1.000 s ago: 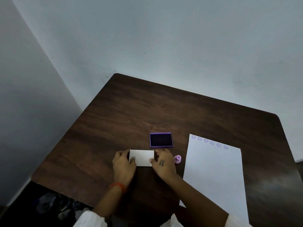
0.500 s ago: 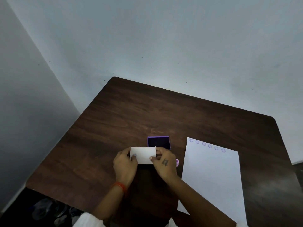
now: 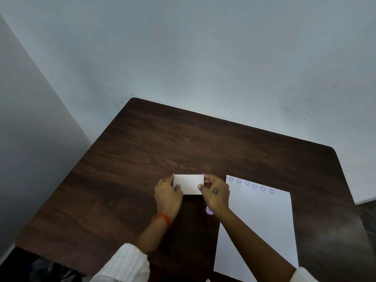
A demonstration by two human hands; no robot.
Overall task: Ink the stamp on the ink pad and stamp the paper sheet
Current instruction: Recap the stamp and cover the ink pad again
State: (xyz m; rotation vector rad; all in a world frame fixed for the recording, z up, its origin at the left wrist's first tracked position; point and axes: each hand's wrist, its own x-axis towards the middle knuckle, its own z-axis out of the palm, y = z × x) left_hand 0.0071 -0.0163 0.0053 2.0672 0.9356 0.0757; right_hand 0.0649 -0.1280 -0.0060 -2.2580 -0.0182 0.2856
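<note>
Both hands hold a white rectangular lid [image 3: 188,183] by its short ends: my left hand [image 3: 167,195] on its left side, my right hand [image 3: 215,194] on its right. The lid covers the purple ink pad, which is hidden beneath it. A small lilac round stamp [image 3: 209,211] lies on the table just below my right wrist, partly hidden. The white paper sheet [image 3: 258,226] lies to the right, with a row of several purple round stamp marks [image 3: 251,185] along its top edge.
A dark wooden table [image 3: 162,151] stands in a corner between grey-blue walls. Its left edge drops to a dark floor area with clutter [image 3: 40,269] at the bottom left.
The white lid has been carried forward from in front of the ink pad and now sits over it, so the purple pad is no longer visible. The camera view has tilted slightly.
</note>
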